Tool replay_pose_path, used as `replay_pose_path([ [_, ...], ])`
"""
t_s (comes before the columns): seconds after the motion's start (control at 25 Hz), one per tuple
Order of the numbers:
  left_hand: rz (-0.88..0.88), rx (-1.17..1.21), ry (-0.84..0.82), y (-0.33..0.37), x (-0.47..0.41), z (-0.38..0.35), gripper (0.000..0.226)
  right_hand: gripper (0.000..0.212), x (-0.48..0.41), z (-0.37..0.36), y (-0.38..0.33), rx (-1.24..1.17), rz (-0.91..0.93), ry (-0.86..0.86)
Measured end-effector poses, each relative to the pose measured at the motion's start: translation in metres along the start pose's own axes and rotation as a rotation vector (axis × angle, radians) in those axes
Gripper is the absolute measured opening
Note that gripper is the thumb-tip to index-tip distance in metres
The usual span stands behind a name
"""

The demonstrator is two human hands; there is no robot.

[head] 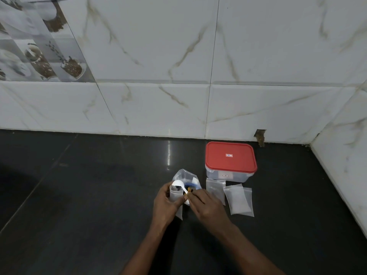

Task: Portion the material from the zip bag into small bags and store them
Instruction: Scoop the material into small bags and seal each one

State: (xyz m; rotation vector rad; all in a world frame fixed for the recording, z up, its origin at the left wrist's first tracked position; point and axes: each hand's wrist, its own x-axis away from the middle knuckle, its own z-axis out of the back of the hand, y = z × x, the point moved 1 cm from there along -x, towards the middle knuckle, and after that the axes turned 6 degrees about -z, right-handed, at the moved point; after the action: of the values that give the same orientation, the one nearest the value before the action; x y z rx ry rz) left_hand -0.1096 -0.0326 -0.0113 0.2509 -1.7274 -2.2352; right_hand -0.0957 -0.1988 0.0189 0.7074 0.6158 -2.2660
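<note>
Left hand (168, 203) is gripping a small bag (176, 198) upright, fingers curled round it. Right hand (206, 205) is pinching the handle of a white spoon (176, 183), with the bowl sitting over that bag's mouth. Zip bag (183, 175) is standing just beyond both hands, something blue inside. Can't tell how much material is in it. To the right of the right hand, two more bags are lying flat on the dark tabletop (99, 195): a clear small bag (215, 190), contents unclear, then a filled small bag (239, 201) showing white fill. Beyond those, a container (228, 176) is sitting closed under its red lid (230, 157). My read: mid-portioning, one bag apparently filled, one being loaded, nothing stored yet. Lid and container wall are each carrying a small label, too small to read.
</note>
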Motion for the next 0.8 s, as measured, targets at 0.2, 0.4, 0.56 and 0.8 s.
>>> replay_pose_path([
  [0.2, -0.001, -0.012, 0.008, -0.003, 0.001, 0.003, 0.052, 0.019, 0.003, 0.001, 0.001, 0.026, 0.072, 0.060],
  [0.4, 0.013, -0.031, 0.020, -0.007, 0.002, 0.002, 0.051, 0.010, -0.006, 0.000, 0.006, -0.100, -0.154, 0.102],
  [0.56, 0.032, -0.031, 0.022, -0.004, 0.004, 0.001, 0.041, 0.012, -0.014, -0.005, 0.018, -0.388, -0.649, 0.103],
  [0.8, 0.054, -0.009, -0.004, -0.018, 0.008, 0.006, 0.033, 0.004, -0.017, -0.022, 0.028, -0.148, -0.674, -0.208],
])
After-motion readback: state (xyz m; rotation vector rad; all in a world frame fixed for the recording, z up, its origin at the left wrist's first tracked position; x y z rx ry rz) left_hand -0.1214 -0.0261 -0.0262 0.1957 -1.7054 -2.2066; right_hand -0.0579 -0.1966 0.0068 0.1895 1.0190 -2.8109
